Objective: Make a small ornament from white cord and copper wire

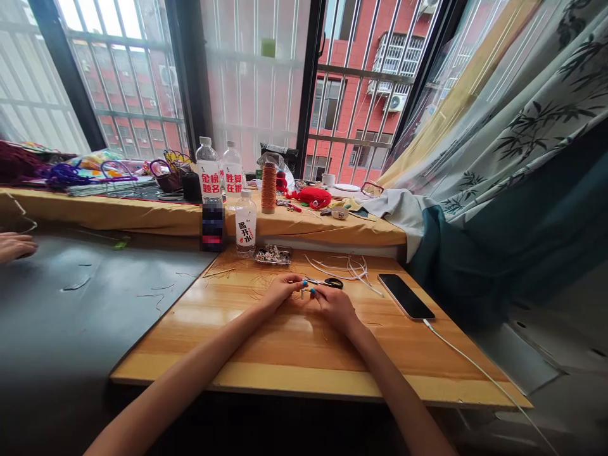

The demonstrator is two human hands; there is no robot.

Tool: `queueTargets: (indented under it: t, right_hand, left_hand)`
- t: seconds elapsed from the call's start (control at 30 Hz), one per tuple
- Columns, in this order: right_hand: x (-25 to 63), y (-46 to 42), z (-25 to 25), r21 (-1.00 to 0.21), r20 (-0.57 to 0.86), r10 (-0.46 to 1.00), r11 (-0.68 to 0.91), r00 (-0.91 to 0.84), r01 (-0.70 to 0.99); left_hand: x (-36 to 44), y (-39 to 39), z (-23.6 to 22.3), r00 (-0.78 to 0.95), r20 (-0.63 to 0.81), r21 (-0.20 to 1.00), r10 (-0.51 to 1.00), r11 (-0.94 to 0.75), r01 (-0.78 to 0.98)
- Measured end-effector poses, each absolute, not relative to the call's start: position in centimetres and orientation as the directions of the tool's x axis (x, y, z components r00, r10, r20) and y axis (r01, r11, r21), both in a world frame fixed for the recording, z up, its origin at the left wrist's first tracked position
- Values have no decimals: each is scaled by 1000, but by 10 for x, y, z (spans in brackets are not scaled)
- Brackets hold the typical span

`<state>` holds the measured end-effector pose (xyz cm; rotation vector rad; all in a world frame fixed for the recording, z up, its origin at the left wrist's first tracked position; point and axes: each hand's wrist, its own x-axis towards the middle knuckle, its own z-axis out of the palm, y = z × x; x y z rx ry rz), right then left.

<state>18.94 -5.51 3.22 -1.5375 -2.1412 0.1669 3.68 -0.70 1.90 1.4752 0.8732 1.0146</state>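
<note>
Bringing your two hands close together over the wooden desk (285,345), you have a small white piece (303,294) between your left hand (280,292) and your right hand (336,308), near the middle of the desk. Your fingers are bent in toward it on both sides, with blue nails showing at the tips. The piece is too small for you to tell from this view which hand's fingers are clamped on it, or whether both are.

Just beyond your right hand lies a pair of scissors (327,283), black handles to the right and blades pointing toward your left hand. Thin brown thread (256,286) lies in loose loops beside your left hand. Farther back, a clear tray (272,262) holds a heap of small shiny bits, and a water bottle (246,227) stands upright just left of it. White cords (354,273) lie tangled behind the scissors. To your right, a phone (406,296) lies flat with its screen dark and a white cable (468,362) plugged in. At your far left, another person's hand (15,246) shows above the grey surface (71,342).
</note>
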Motion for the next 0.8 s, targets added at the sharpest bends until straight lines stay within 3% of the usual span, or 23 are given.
queueTargets:
  t: [0.13, 0.53, 0.67, 0.8]
  right_hand:
    - [193, -53, 33, -436, 235, 939, 332, -250, 837]
    - [201, -53, 31, -320, 145, 932, 361, -331, 876]
    - [199, -54, 27, -204, 190, 928, 357, -320, 912]
    - [199, -55, 25, -62, 240, 912, 357, -333, 932]
  left_hand:
    - [38, -9, 21, 382, 154, 987, 911, -163, -10]
    - [38, -2, 10, 504, 259, 944, 824, -327, 50]
    - [38, -4, 13, 466, 235, 943, 853, -317, 105]
    - [40, -3, 11, 500, 312, 873, 808, -452, 186]
